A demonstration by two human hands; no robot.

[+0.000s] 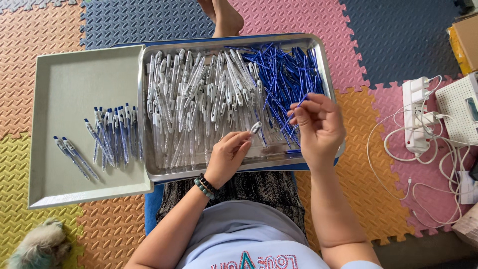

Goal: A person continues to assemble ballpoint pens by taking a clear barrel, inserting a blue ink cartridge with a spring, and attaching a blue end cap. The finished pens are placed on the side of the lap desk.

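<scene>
— So what is the left hand [228, 154] doing?

— It pinches a clear pen barrel [253, 130] with a white clip between thumb and fingertips, holding it just above the steel tray [219, 172]. A beaded bracelet [204, 185] sits on that wrist.

— And the right hand [317, 124]?

— Closed on a thin blue ink refill [300, 102], fingers curled round it, tip pointing up and to the left. The two hands are near each other but apart, both over the near right part of the steel tray.

— What lies under them?

— On the left and middle of the tray, a heap of empty clear barrels [194, 99] with white clips; at the far right corner, a tangle of loose blue refills [284, 69].

— Further out?

— To the left, touching the steel tray, stands a grey plastic tray [69, 79] with a small row of assembled pens [112, 134] and two more pens [74, 157] lying apart from it. All rests over the person's lap on coloured foam floor mats [378, 35]. Well to the right, a white power strip [416, 114] with cables. At the lower left corner, a furry animal [40, 246], blurred.
</scene>
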